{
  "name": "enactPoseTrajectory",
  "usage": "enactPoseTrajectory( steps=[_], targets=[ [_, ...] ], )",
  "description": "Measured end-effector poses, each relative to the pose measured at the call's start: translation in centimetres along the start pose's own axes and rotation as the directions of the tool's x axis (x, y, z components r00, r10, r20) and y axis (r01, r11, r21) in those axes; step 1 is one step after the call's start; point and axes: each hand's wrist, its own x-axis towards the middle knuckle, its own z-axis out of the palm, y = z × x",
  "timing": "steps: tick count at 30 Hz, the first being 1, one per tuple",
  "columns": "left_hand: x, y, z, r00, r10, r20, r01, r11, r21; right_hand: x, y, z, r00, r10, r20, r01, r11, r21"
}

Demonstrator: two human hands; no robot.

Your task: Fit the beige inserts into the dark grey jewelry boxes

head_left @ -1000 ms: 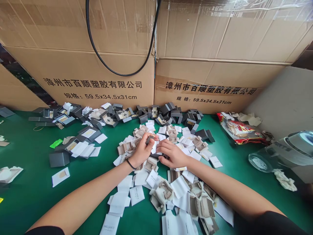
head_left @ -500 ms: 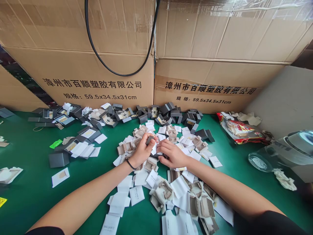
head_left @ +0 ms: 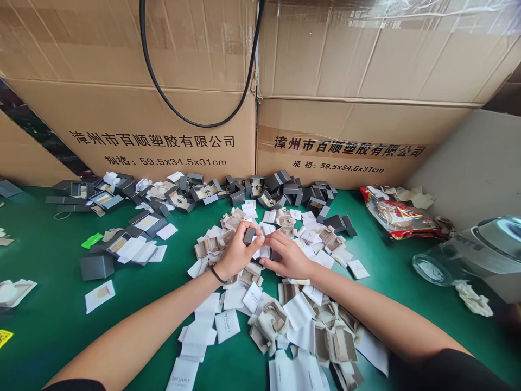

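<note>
My left hand (head_left: 235,254), a black band on its wrist, is closed round a small dark grey box piece (head_left: 248,235) held at its fingertips. My right hand (head_left: 287,257) meets it from the right, fingers curled and pinching at something small and white beside the grey piece; I cannot make out what. Both hands hover over a heap of white cards and beige box inserts (head_left: 285,320) spread on the green table (head_left: 49,315). A row of small dark grey boxes (head_left: 280,190) lies just beyond the hands.
Two large printed cardboard cartons (head_left: 163,136) wall off the back, a black cable (head_left: 191,117) looping over them. A grey box (head_left: 96,266) and open boxes lie to the left. A red snack bag (head_left: 401,217) and a clear glass jar (head_left: 468,252) sit at right.
The grey piece in my left hand has tipped up slightly and my right fingers have closed in nearer to it. Otherwise the scene is the same.
</note>
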Motion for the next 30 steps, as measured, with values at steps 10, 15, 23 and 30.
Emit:
enactPoseTrajectory(
  steps=[10, 15, 23, 30],
  targets=[
    [-0.2, -0.2, 0.1, 1.0, 0.016, 0.022, -0.017, 0.999, 0.037, 0.1, -0.3, 0.4, 0.991, 0.134, -0.014, -0.134, 0.991, 0.027],
    [-0.2, -0.4, 0.2, 0.999, 0.033, 0.032, -0.033, 0.999, -0.013, 0.1, -0.4, 0.7, 0.989, 0.145, -0.011, -0.144, 0.989, 0.028],
    [-0.4, -0.6, 0.3, 0.997, 0.032, 0.064, -0.03, 0.999, -0.034, 0.3, -1.0, 0.3, 0.981, 0.186, -0.048, -0.182, 0.981, 0.074],
    [-0.4, -0.5, 0.2, 0.996, 0.052, 0.074, -0.05, 0.998, -0.025, 0.4, -1.1, 0.5, 0.988, 0.143, -0.064, -0.14, 0.989, 0.058]
  ],
)
